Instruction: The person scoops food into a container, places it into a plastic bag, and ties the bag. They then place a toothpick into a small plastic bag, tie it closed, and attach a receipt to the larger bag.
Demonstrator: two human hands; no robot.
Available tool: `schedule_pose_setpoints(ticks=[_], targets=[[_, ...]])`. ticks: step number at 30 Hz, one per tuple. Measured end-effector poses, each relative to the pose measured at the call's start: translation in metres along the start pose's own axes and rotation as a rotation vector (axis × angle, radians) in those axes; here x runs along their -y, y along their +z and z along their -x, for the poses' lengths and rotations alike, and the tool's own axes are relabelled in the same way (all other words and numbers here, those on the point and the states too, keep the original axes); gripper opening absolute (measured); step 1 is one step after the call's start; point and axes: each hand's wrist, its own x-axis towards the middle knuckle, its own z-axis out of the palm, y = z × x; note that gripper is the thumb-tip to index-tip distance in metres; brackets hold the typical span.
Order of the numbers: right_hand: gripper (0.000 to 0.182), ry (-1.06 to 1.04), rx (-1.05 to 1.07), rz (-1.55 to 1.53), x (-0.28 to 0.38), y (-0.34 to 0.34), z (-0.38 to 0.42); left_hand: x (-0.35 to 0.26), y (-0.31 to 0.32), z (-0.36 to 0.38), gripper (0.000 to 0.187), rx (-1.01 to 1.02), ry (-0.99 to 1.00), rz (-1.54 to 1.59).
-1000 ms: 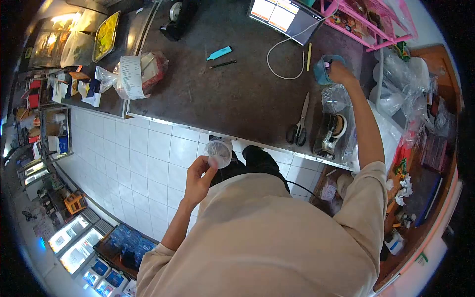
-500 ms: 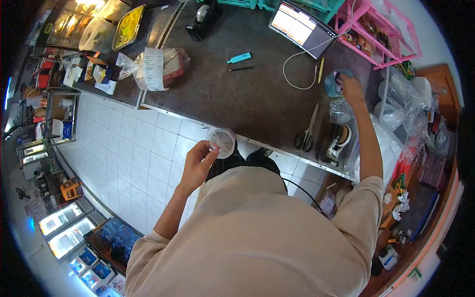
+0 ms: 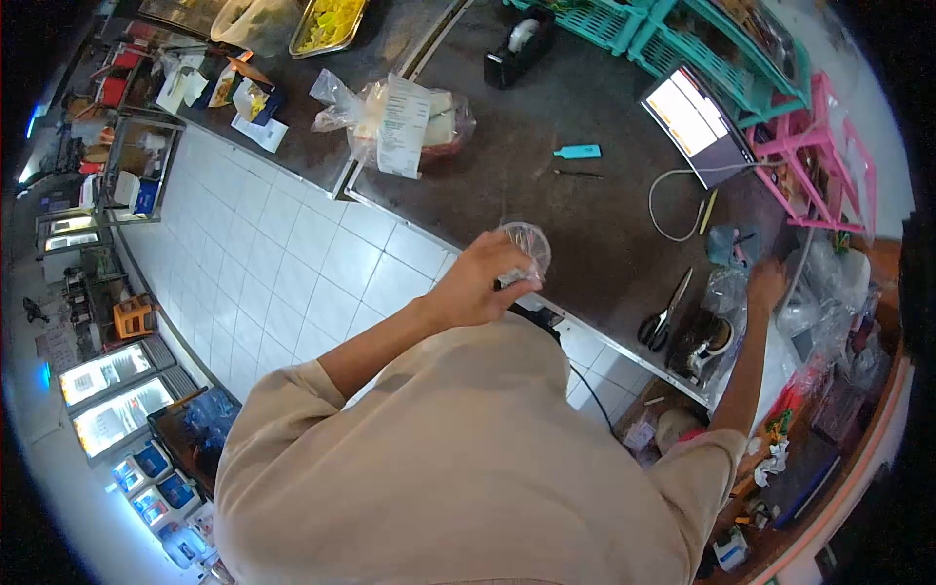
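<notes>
My left hand point(image 3: 485, 278) is closed on a round clear plastic container point(image 3: 529, 250), held at the front edge of the dark table point(image 3: 468, 205). Over at the right side, my right hand point(image 3: 767, 285) is beside a blue-grey pouch point(image 3: 729, 247) and clear plastic bags point(image 3: 726, 290); its fingers are too small and blurred to make out. Scissors point(image 3: 666, 312) lie left of a metal tape dispenser point(image 3: 709, 346). A clear bag of food point(image 3: 439, 122) with a white paper slip point(image 3: 403, 127) rests on the left part of the table.
A tablet point(image 3: 697, 125) with a cable stands before teal baskets point(image 3: 673, 49) and a pink basket point(image 3: 829, 166). A blue marker point(image 3: 578, 152), a dark pen point(image 3: 579, 175) and a black tape dispenser point(image 3: 517, 49) are on the table.
My left hand has moved right and up with the container. My right hand has left the blue-grey pouch and is now lower and to its right. The camera view has shifted.
</notes>
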Motion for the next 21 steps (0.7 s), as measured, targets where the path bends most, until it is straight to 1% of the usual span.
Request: schedule_pose_setpoints(ticks=[2, 3, 5, 6, 8, 10, 12, 14, 15, 17, 19, 20, 21], targets=[[0.018, 0.205, 0.101, -0.003, -0.006, 0.0, 0.011, 0.017, -0.008, -0.006, 0.015, 0.063, -0.01, 0.087], [0.016, 0.263, 0.084, -0.087, 0.005, -0.018, 0.015, 0.025, -0.012, -0.015, 0.009, 0.015, 0.044, 0.148], [0.013, 0.384, 0.042, -0.245, 0.03, -0.059, 0.02, 0.046, -0.025, -0.03, 0.008, 0.089, 0.04, 0.143], [0.012, 0.406, -0.035, -0.399, 0.047, -0.068, 0.022, 0.054, -0.029, -0.037, 0.008, 0.127, 0.045, 0.144], [0.011, 0.448, -0.199, -0.697, 0.083, -0.082, 0.023, 0.063, -0.038, -0.05, 0.009, 0.136, -0.052, 0.183], [0.014, 0.358, -0.172, -1.257, 0.155, -0.133, 0.02, 0.068, -0.041, -0.056, 0.011, 0.154, -0.14, 0.255], [0.013, 0.455, -0.016, -1.635, 0.241, -0.226, 0.009, 0.076, -0.039, -0.059, 0.013, 0.163, -0.227, 0.35], [0.012, 0.44, 0.033, -1.827, 0.291, -0.271, 0.007, 0.093, -0.033, -0.053, 0.014, 0.08, -0.197, 0.421], [0.012, 0.436, 0.061, -1.866, 0.308, -0.288, 0.007, 0.1, -0.031, -0.048, 0.015, 0.03, -0.192, 0.451], [0.011, 0.411, 0.114, -1.963, 0.333, -0.313, 0.004, 0.109, -0.038, -0.046, 0.018, 0.116, -0.309, 0.447], [0.012, 0.401, 0.115, -1.954, 0.347, -0.324, 0.004, 0.117, -0.047, -0.044, 0.021, 0.204, -0.429, 0.429], [0.012, 0.406, 0.116, -1.95, 0.352, -0.329, 0.005, 0.121, -0.049, -0.042, 0.021, 0.196, -0.46, 0.46], [0.011, 0.39, 0.17, -1.887, 0.352, -0.332, 0.004, 0.123, -0.049, -0.044, 0.021, 0.186, -0.487, 0.492]])
